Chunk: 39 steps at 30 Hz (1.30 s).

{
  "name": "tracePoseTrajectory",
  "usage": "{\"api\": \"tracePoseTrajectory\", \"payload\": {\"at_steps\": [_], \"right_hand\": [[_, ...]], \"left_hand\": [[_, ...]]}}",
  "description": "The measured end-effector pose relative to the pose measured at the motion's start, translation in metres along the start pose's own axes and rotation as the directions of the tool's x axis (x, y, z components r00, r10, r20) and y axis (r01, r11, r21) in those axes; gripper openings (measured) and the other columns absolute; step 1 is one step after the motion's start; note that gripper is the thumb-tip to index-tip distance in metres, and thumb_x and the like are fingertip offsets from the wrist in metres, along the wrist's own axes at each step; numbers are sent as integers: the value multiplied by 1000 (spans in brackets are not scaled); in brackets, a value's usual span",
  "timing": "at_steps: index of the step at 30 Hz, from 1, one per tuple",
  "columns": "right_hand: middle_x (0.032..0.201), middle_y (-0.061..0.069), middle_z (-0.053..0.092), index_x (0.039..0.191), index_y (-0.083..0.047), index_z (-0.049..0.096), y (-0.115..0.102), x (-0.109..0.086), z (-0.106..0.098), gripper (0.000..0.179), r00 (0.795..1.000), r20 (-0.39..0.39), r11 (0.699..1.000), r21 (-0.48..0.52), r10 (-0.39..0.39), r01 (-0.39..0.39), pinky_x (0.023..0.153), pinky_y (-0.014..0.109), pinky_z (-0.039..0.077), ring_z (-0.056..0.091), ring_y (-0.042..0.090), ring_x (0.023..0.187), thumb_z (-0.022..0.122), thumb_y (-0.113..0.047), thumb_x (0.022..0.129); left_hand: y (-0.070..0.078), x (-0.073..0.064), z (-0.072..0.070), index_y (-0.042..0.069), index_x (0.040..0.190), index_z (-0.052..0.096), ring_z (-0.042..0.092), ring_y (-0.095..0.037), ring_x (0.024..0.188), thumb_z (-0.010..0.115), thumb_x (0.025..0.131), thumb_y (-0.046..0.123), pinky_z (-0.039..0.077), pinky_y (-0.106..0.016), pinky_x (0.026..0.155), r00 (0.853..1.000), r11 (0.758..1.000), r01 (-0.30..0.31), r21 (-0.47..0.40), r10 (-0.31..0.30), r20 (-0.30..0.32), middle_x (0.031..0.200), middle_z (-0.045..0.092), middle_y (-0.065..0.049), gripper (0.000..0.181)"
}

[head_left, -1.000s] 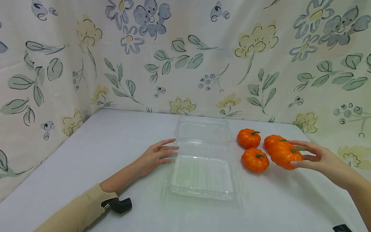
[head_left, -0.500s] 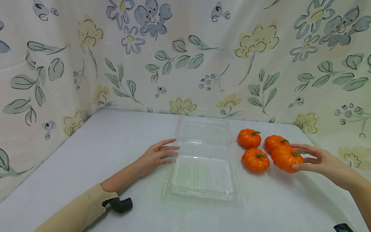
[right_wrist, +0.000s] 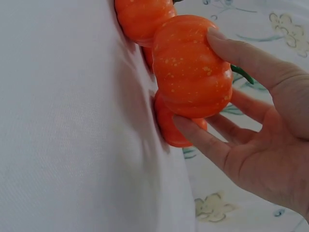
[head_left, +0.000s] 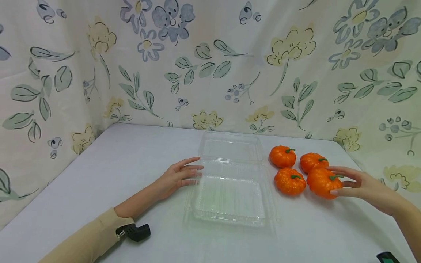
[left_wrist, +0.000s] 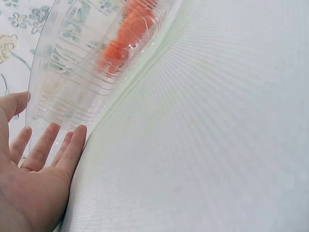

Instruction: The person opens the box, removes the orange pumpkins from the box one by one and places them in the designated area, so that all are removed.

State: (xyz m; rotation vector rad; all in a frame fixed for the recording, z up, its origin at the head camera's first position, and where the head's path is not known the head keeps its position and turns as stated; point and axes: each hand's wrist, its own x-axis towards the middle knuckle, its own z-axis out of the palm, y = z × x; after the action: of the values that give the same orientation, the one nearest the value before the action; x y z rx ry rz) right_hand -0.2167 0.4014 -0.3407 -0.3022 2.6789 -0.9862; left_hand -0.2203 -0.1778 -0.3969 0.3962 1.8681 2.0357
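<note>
My right hand [head_left: 371,186] pinches a small orange toy pumpkin [head_left: 322,184] with a green stem between thumb and fingers. The right wrist view shows this yellow-speckled pumpkin [right_wrist: 190,67] close over the white table, with shadow beneath it. Another pumpkin [head_left: 311,162] lies right behind it, and two more, a rear pumpkin [head_left: 281,157] and a speckled front pumpkin [head_left: 289,182], lie to its left. A clear plastic clamshell box [head_left: 227,197] stands in the middle with its lid [head_left: 230,148] folded back. My left hand [head_left: 175,179] has its fingers extended at the box's left edge.
The white table [head_left: 131,157] extends on both sides of the box. Behind it hangs a floral curtain [head_left: 204,73], also along the left side. A black device [head_left: 135,232] sits at the left sleeve, and another dark device [head_left: 387,257] shows at lower right.
My right hand has lowered its pumpkin towards the table, in front of the pumpkin behind it. The left hand and the box have stayed in place.
</note>
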Motion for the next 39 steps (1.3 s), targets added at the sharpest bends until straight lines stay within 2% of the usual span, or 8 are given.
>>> {"api": "tracePoseTrajectory", "payload": {"at_steps": [4, 10, 17, 26, 39], "right_hand": [[160, 38, 28, 157, 0, 39, 3, 2, 2, 68, 1000, 16, 1000, 3, -3, 3, 91, 63, 58, 57, 49, 125, 70, -23, 101], [160, 38, 29, 157, -4, 42, 8, 2, 2, 66, 1000, 31, 1000, 16, -1, 1, 92, 66, 56, 55, 52, 127, 70, -23, 101], [159, 40, 30, 158, -4, 40, 11, 4, 0, 69, 998, 57, 999, 15, 33, -34, 90, 65, 55, 53, 54, 128, 70, -26, 100], [159, 40, 31, 157, -9, 44, 14, 3, -1, 65, 998, 58, 999, 13, 40, -41, 90, 66, 54, 52, 56, 129, 70, -26, 101], [159, 41, 31, 159, -7, 41, 18, 4, -1, 67, 996, 73, 999, 13, 52, -53, 89, 68, 54, 49, 61, 130, 69, -27, 101]], "left_hand": [[-1, 1, 0, 5, 166, 28, 56, -34, 140, 56, 108, 11, 55, -37, 108, 1000, 1000, 2, 1, -2, -1, 162, 45, -25, 64], [-1, 1, -1, 5, 166, 28, 56, -33, 140, 56, 108, 11, 55, -38, 108, 1000, 1000, -1, 2, 1, 1, 162, 45, -25, 64], [-3, 2, -2, 5, 166, 28, 57, -31, 138, 56, 108, 11, 56, -37, 107, 1000, 1000, -8, 3, 8, 9, 162, 44, -25, 64], [-4, 3, -2, 5, 166, 28, 57, -31, 139, 56, 108, 11, 56, -36, 106, 1000, 1000, -8, 8, 8, 10, 162, 44, -25, 64], [-2, 2, -2, 5, 166, 28, 56, -31, 139, 56, 108, 12, 56, -36, 107, 1000, 1000, -6, 14, 6, 7, 162, 44, -25, 64]]}}
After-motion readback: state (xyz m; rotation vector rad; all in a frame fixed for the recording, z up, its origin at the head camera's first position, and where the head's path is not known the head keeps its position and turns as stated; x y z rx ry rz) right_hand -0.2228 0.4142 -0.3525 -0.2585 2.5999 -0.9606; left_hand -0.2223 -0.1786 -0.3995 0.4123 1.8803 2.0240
